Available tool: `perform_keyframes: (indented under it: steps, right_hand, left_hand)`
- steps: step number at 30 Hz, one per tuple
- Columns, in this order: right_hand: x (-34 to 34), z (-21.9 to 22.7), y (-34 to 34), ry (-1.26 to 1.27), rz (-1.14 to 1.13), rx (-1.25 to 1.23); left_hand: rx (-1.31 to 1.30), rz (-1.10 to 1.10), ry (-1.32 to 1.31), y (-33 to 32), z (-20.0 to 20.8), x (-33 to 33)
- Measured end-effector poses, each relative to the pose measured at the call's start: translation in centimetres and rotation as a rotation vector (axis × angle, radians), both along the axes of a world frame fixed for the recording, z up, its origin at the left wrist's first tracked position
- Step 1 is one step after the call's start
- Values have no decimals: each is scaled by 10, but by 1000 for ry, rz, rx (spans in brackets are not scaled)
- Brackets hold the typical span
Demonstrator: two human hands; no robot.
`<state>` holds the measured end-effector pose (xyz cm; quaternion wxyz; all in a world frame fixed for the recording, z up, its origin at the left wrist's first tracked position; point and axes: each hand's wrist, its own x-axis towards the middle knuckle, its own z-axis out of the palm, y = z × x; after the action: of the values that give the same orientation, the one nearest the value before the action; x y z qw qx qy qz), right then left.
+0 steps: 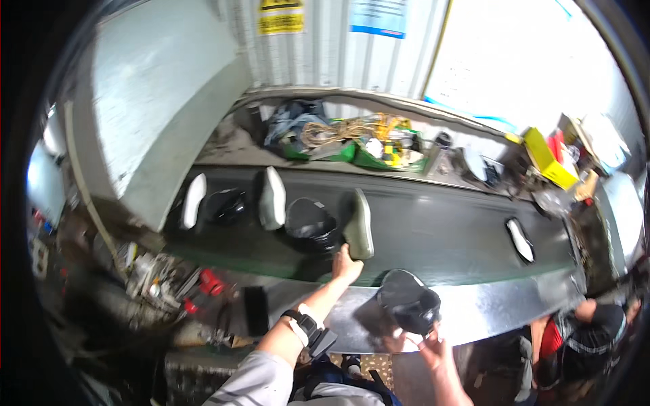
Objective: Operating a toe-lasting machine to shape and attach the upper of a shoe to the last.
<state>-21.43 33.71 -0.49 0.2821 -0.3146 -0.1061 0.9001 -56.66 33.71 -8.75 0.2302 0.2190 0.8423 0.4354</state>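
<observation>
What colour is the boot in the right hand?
The boot in the right hand is shiny black; the head view shows it best.

The lower edge is cutting off the bare forearm [452, 387] of the right hand [437, 347]; the upper edge is cropping the yellow-and-black sign [282, 20]; glare is obscuring the white rectangular board [521, 64].

glossy boot [409, 301], shiny metal ledge [497, 306]
</observation>
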Motion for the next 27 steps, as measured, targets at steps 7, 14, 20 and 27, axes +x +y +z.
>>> perform_keyframes:
  steps: [7, 14, 20, 27]
  right_hand:
    - [32, -12, -74, -327, -144, 32]
    - [49, 0, -74, -263, -111, 58]
    - [63, -22, -62, -124, -202, -51]
    - [44, -28, -35, -149, -279, -78]
  left_hand:
    - [-393, 158, 4, 93, -16, 9]
    - [-427, -478, 243, 7, 58, -16]
    - [179, -956, 986, -108, 132, 35]
    - [394, -1012, 1076, -166, 58, 174]
